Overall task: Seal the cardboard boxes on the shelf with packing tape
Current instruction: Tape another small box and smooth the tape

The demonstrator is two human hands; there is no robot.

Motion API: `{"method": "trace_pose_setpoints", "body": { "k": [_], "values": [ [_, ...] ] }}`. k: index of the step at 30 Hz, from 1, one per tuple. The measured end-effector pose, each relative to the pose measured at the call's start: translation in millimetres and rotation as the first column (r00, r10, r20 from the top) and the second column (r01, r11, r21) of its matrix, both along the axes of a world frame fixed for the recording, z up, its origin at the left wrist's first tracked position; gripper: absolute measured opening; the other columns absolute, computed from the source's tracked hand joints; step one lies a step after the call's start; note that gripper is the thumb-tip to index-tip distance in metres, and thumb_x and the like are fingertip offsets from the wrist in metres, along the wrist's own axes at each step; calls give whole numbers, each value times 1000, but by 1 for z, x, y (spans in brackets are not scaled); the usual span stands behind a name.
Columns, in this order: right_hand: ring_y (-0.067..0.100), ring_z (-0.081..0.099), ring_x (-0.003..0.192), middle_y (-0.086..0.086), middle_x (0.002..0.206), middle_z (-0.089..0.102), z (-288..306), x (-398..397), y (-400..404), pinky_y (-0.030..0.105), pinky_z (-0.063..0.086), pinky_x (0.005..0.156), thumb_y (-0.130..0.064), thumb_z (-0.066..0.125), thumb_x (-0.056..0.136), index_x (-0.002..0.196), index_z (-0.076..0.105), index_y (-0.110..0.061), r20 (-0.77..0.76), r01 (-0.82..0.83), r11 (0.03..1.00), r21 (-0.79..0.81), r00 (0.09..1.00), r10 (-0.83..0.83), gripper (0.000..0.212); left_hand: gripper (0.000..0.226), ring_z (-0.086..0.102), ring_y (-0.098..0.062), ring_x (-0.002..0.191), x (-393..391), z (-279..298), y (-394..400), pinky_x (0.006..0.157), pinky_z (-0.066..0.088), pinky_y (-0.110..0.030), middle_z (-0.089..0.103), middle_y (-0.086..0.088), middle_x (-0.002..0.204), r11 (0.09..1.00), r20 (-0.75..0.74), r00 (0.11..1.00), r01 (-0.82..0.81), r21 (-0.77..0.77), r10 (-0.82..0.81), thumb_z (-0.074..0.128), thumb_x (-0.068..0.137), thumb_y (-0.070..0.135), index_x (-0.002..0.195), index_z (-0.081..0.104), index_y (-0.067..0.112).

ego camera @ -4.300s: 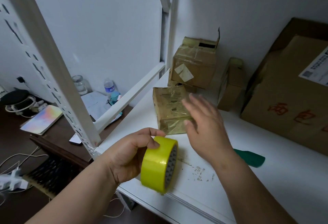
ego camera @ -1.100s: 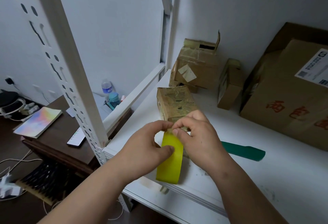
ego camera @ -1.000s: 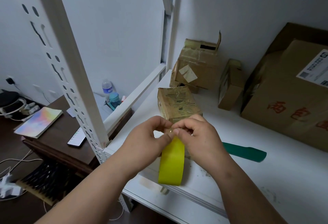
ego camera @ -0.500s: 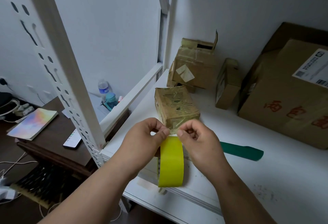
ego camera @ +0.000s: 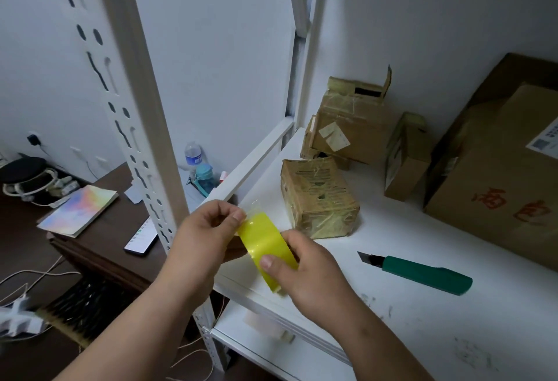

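A yellow tape roll (ego camera: 267, 246) is held over the front edge of the white shelf (ego camera: 422, 320). My right hand (ego camera: 308, 278) grips the roll, thumb on its outer face. My left hand (ego camera: 205, 235) pinches the clear free end of the tape at the roll's upper left. Just behind stands a small cardboard box (ego camera: 318, 196) wrapped in old tape. Further back are a box with an open top flap (ego camera: 350, 120), a narrow upright box (ego camera: 407, 154) and a large box (ego camera: 498, 169) with red characters.
A green utility knife (ego camera: 422, 272) lies on the shelf to the right, blade out. A perforated white upright (ego camera: 136, 108) stands at the left. Below left, a dark desk (ego camera: 99, 235) carries a phone, a notebook, bottles and cables.
My right hand has shifted from picking at the tape's end to gripping the roll. My left hand now pinches the peeled end, drawn up and left, and the roll has tilted.
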State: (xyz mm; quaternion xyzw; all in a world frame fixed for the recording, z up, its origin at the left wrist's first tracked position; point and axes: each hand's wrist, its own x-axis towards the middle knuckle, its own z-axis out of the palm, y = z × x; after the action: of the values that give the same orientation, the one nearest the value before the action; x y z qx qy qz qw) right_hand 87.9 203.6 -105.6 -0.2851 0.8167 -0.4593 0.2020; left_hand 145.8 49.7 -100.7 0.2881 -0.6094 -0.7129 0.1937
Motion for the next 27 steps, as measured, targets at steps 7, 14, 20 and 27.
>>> {"method": "trace_pose_setpoints", "body": {
  "k": [7,14,20,27],
  "values": [
    [15,48,116,-9,117,54,-5,-1,-24,37,23,109,-41,53,90,121,53,-28,-563,-99,950,297,785,258,34,23,69,-19,102,14,-29,-19,88,57,-44,74,2,102,978,182,983,34,-205,4,58,96,9,110,69,24],
    [20,59,82,-6,83,54,-39,6,-35,44,31,100,-30,70,65,85,59,-23,-709,-44,904,426,604,364,24,64,34,16,126,15,-16,-4,104,22,-7,41,24,137,787,179,984,93,-610,23,51,91,-2,143,40,33],
    [22,52,94,-3,92,54,-12,-9,-4,47,36,101,-24,40,69,93,60,-21,-676,-54,985,162,722,151,32,61,36,-6,139,-5,-5,5,115,29,-27,40,11,149,587,198,973,228,-776,-117,46,84,34,144,46,23],
    [20,24,143,-3,156,30,3,-84,49,42,25,117,-36,45,96,146,41,-28,-577,339,916,215,801,-161,50,59,43,-18,134,-55,11,29,113,33,-34,25,9,159,333,387,902,431,-839,-190,48,96,50,151,32,34]
  ]
}}
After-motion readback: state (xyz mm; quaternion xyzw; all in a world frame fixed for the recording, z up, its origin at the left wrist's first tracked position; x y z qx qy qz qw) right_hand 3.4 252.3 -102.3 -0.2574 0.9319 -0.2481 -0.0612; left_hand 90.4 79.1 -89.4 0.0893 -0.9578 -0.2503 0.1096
